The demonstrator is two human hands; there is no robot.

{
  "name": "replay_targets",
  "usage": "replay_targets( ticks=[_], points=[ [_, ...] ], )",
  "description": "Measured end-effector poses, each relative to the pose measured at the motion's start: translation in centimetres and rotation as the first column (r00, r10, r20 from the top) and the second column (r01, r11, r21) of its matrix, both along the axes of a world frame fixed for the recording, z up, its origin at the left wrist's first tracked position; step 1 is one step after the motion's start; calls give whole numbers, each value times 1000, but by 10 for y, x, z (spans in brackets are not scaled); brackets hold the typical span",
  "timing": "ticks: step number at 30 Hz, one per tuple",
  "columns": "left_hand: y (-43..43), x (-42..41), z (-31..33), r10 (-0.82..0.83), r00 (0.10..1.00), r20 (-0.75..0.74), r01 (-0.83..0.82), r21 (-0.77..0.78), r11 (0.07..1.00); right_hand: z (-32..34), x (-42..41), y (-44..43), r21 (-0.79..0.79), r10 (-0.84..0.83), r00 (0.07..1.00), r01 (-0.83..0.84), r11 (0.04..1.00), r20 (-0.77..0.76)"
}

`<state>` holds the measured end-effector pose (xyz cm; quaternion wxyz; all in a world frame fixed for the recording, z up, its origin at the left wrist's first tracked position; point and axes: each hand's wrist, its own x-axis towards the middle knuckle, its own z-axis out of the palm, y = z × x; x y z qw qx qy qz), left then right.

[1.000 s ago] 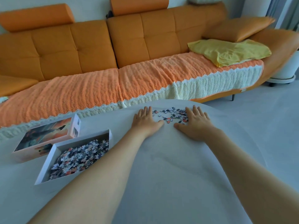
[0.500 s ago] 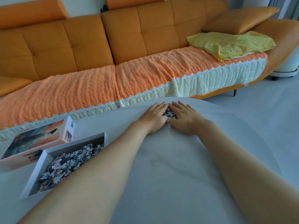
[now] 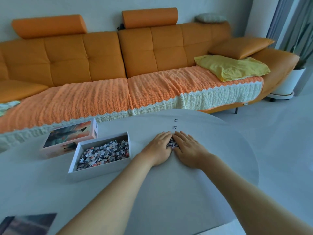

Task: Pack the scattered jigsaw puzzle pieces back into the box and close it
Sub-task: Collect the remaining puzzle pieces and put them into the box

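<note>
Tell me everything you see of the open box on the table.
The box is a shallow white rectangular tray, cardboard by its look, open and flat on the table. Mixed puzzle pieces cover most of its floor. The printed lid lies just behind its left corner. The left hand is apart from it.

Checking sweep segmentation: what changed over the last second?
The left hand and right hand, flat and apart either side of the scattered pieces, swept together, bunching them into a pile between the palms, and dragged it nearer. Two stray pieces were left beyond the fingertips. Nothing gripped. The box, part-filled, and lid stayed put on the table.
</note>
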<state>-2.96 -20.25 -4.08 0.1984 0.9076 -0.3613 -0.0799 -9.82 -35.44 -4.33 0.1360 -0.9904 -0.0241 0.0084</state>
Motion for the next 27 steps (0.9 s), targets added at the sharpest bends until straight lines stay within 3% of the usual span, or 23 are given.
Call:
replay_targets(
  ticks=[5,14,18,20,23,25,27],
  points=[
    [42,-53,1,18,999,32,-18,-7,1000,5,-41,41,16,39,998,-38,999,-47],
    [135,-114,18,158,986,62,-139,-231,963,6,-78,125,67,196,980,-194,979,-25],
    [163,-115,18,238,961,143,-180,-332,926,21,-79,141,295,229,972,-203,934,-56],
    [172,-111,19,259,928,268,-142,-389,910,26,-75,140,411,172,982,-126,903,-76],
    [177,-94,19,314,803,507,-144,-347,927,28,-64,132,559,99,993,-45,828,-68],
    [175,-83,20,330,815,477,-226,-264,938,29,-56,126,590,71,996,-24,807,-57],
    [168,-75,19,295,891,346,-233,-210,950,32,-49,120,566,53,997,-16,824,-48]
  ],
)
